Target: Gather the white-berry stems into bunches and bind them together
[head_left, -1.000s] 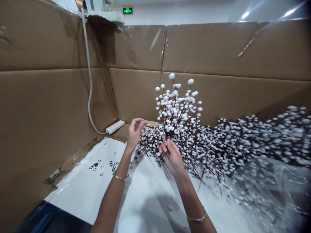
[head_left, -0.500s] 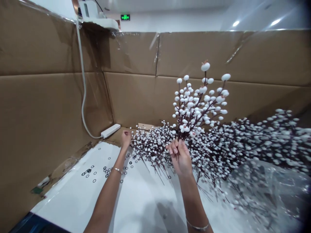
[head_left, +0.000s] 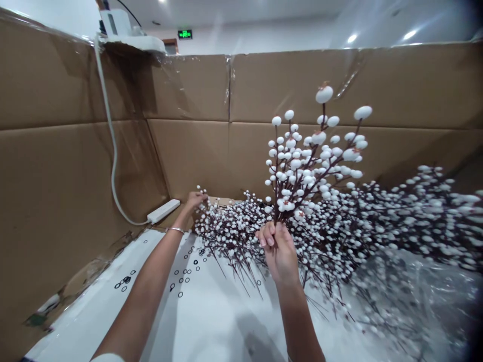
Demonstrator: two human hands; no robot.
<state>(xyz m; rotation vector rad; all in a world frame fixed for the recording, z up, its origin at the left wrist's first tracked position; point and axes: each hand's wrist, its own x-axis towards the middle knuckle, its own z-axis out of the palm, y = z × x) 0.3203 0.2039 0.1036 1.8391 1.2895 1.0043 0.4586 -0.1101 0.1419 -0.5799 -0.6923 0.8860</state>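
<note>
Upright in my right hand (head_left: 278,251) is a bunch of artificial berry stems (head_left: 302,176), brown with white berries. The fingers are closed round the lower stems. My left hand (head_left: 196,199) is at the far left end of a large pile of similar berry stems (head_left: 234,226). Its fingers look pinched on a berry stem (head_left: 202,190), whose few white berries show just above the fingertips; the rest of that stem is hidden. The pile stretches along the back to the right, its bare stem ends pointing towards me.
Small black rings (head_left: 184,272) lie scattered on the white table surface (head_left: 211,322). Cardboard walls (head_left: 188,151) stand at the back and left. A white power strip (head_left: 163,211) with its cable is in the left corner. Clear plastic wrap (head_left: 426,286) covers stems at right.
My left hand has reached farther forward at the pile's left end, and a few berries now show above its fingers. The right hand still holds the bunch. The view has shifted slightly right.
</note>
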